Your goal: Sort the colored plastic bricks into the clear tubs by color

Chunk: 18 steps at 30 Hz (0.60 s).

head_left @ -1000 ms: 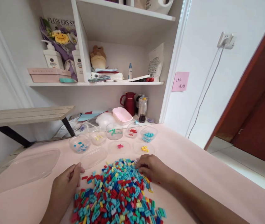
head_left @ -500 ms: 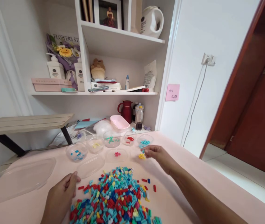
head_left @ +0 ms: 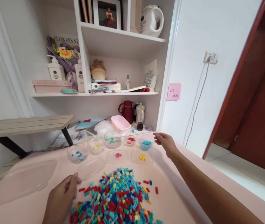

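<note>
Toy building bricks (head_left: 117,205) are heaped lengthwise forward on the counter (head_left: 169,199), just right of the curled left hand (head_left: 61,196), nearer than the narrowed right hand (head_left: 167,145) beside the light-blue-brick tub (head_left: 152,144); neither hand's contents can be told.

Loose toy bricks in a heap, with sorted bricks in clear containers.
The brick heap (head_left: 119,196) lies in a mound on the pink-covered table (head_left: 169,199); small, multicoloured pieces overlap at mixed angles: light blue, red, dark blue, green, yellow and white. A few red and dark blue bricks (head_left: 157,190) lie apart, just beside its right edge. Beyond the heap, five clear tubs (head_left: 68,153) stand upright and open, containing, left to right, blue, pale yellow, green, red and light blue bricks. In front of these tubs, two shallow clear trays (head_left: 151,161) lie flat, one bearing pink bricks (head_left: 118,155), the other yellow bricks (head_left: 143,157).
</note>
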### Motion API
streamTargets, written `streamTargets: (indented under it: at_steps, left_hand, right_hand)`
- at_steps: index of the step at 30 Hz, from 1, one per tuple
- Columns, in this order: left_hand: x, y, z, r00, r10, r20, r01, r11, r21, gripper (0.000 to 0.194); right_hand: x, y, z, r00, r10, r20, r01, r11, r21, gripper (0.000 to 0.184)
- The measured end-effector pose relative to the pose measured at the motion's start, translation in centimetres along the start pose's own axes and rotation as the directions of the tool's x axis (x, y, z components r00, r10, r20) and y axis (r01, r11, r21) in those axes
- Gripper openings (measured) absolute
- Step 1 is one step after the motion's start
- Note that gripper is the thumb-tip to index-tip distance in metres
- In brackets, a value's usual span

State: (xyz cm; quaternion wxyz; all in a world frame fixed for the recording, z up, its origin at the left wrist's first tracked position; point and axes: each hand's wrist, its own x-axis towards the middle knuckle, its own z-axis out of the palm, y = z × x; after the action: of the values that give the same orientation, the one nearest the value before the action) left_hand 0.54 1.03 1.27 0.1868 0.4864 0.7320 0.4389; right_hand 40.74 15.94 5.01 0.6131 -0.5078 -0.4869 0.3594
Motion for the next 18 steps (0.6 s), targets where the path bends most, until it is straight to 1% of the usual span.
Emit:
streamTargets:
  at_steps: [3,5,6,7,8,10,11,12,13,15,16,18]
  left_hand:
    - [0.0,-0.1,0.0,1.0,0.006,0.002,-0.006,1.0,0.001,0.051]
    - [0.0,-0.1,0.0,1.0,0.02,0.008,-0.02,1.0,0.009,0.051]
    - [0.0,-0.1,0.0,1.0,0.024,0.007,-0.024,1.0,0.015,0.051]
    - [-0.1,0.0,0.0,1.0,0.028,0.004,-0.028,0.999,0.021,0.051]
    - [-0.1,0.0,0.0,0.999,0.034,-0.001,-0.034,0.999,0.024,0.051]
    - [-0.2,0.0,0.0,0.999,0.054,-0.006,-0.054,0.998,0.022,0.052]
    - [-0.2,-0.1,0.0,0.998,0.062,-0.009,-0.062,0.998,0.017,0.052]
    - [-0.2,-0.1,0.0,0.998,0.064,-0.012,-0.064,0.998,0.013,0.051]
    - [-0.2,-0.2,0.0,0.998,0.06,-0.012,-0.059,0.998,0.008,0.051]
    - [-0.2,-0.3,0.1,0.999,0.037,-0.004,-0.037,0.999,-0.008,0.051]
    - [-0.2,-0.4,0.1,1.0,0.028,0.001,-0.028,0.999,-0.02,0.051]
    - [-0.2,-0.3,0.1,1.0,0.017,0.015,-0.016,0.999,-0.037,0.051]
  right_hand:
    - [-1.9,-0.3,0.1,0.999,0.016,0.033,-0.018,0.998,0.052,0.035]
    - [-3.5,-0.4,0.3,0.994,0.027,0.107,-0.038,0.994,0.102,0.036]
    - [-4.3,-0.4,0.4,0.985,0.036,0.168,-0.056,0.992,0.117,0.036]
    - [-5.1,-0.4,0.6,0.968,0.047,0.247,-0.077,0.991,0.112,0.036]
    - [-5.8,-0.4,0.8,0.939,0.062,0.338,-0.095,0.992,0.083,0.034]
    - [-6.9,-0.2,1.3,0.86,0.096,0.501,-0.094,0.995,-0.03,0.031]
    - [-7.4,-0.1,1.6,0.824,0.11,0.555,-0.071,0.993,-0.092,0.029]
    - [-7.8,0.1,2.0,0.802,0.118,0.585,-0.039,0.989,-0.145,0.027]
    - [-8.2,0.3,2.5,0.792,0.117,0.599,0.001,0.981,-0.193,0.025]
    - [-8.8,0.7,3.3,0.788,0.079,0.611,0.132,0.947,-0.293,0.024]
    - [-9.1,0.9,3.7,0.782,0.04,0.622,0.229,0.91,-0.346,0.024]
    - [-9.6,1.2,4.3,0.753,-0.047,0.657,0.432,0.788,-0.439,0.027]
